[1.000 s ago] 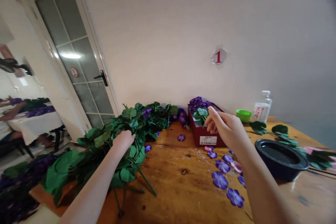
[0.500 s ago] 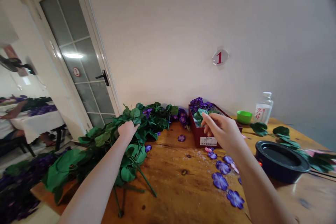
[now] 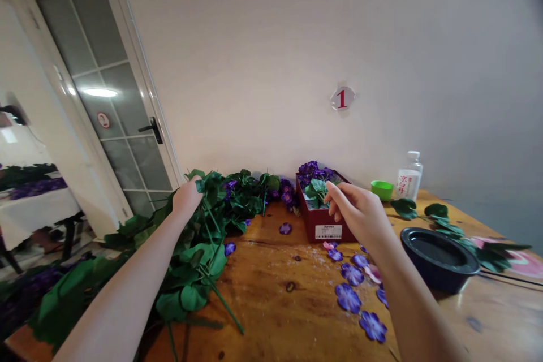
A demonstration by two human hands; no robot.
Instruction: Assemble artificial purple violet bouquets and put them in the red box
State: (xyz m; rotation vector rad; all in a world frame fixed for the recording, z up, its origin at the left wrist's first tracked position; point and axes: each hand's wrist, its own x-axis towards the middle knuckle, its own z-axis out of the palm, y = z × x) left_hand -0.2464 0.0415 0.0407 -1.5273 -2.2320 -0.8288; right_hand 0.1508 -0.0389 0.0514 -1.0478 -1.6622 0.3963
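My left hand (image 3: 186,198) is closed around the upper stems of a large heap of artificial green leaves (image 3: 190,271), which lies across the left of the wooden table (image 3: 271,294). My right hand (image 3: 354,212) is over a dark red box (image 3: 326,232), and its fingertips pinch a thin green leaf stem (image 3: 326,197). The box holds purple artificial flowers (image 3: 309,169) and green leaves. Loose purple flower heads (image 3: 348,298) lie below my right wrist, partly hidden by my forearm.
A round black bowl (image 3: 436,257) and loose leafy stems (image 3: 424,218) sit at the right. Behind them are a plastic bottle (image 3: 409,176) and a green cup (image 3: 382,190). A wall stands behind the table. At the left, a glass door (image 3: 97,90) stands beside a white-covered table (image 3: 38,215).
My left hand has moved up and left along the green stems. My right fingers have closed in on the stem at the box. The view has turned slightly left.
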